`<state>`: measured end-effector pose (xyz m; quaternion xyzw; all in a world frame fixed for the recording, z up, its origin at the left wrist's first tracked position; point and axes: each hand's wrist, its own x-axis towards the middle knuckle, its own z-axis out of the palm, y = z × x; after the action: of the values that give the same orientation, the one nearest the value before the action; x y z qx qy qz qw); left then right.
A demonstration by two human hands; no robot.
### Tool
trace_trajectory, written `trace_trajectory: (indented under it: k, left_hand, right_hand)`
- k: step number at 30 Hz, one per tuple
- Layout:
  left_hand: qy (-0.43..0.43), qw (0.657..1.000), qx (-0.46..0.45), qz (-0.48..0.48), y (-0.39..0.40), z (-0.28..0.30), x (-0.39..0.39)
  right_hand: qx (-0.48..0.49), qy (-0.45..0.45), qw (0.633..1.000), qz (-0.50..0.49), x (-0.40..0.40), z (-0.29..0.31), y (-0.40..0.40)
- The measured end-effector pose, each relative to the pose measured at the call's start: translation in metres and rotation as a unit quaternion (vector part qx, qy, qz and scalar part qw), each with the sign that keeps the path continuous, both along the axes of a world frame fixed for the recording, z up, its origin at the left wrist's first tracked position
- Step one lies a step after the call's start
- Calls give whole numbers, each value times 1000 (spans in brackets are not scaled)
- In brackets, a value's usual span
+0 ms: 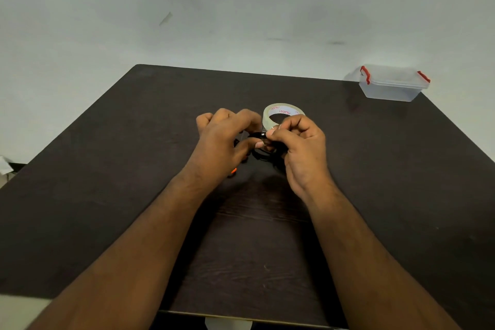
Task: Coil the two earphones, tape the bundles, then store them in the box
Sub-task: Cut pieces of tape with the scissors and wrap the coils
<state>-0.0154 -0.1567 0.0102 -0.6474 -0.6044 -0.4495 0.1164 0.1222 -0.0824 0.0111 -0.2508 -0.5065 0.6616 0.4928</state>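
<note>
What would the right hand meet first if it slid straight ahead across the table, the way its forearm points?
Probably the tape roll, lying just beyond the right hand; depth is uncertain from one view.

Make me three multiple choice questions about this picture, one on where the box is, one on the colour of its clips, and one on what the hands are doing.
1. Where is the box on the table?
A. Far right corner
B. Near left corner
C. Between the hands

2. What colour are the box's clips?
A. Blue
B. Red
C. Green

3. What are the left hand and right hand doing?
A. Lying flat on the table
B. Lifting the box
C. Pinching a black cable between them

Answers:
1. A, the box sits at the far right corner, apart from the hands.
2. B, a red clip shows at each end of the lid.
3. C, fingers of both hands curl round the cable just in front of the tape roll.
</note>
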Motion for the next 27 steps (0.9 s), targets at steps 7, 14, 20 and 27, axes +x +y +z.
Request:
trace_trajectory:
  k: [7, 14, 20, 27]
  left_hand:
    - [46, 999, 5, 13, 0, 1, -1]
    - [8, 999, 6, 43, -2, 7, 3]
    - [1, 999, -20, 46, 0, 1, 1]
    - [36, 997, -1, 65, 3, -5, -2]
  right_hand:
    - [-11, 17, 1000, 2, -3, -2, 2]
    - [146, -59, 987, -19, 3, 3, 1]
    - [311, -191, 930, -52, 8, 2, 4]
    - [327, -201, 923, -28, 12, 2, 6]
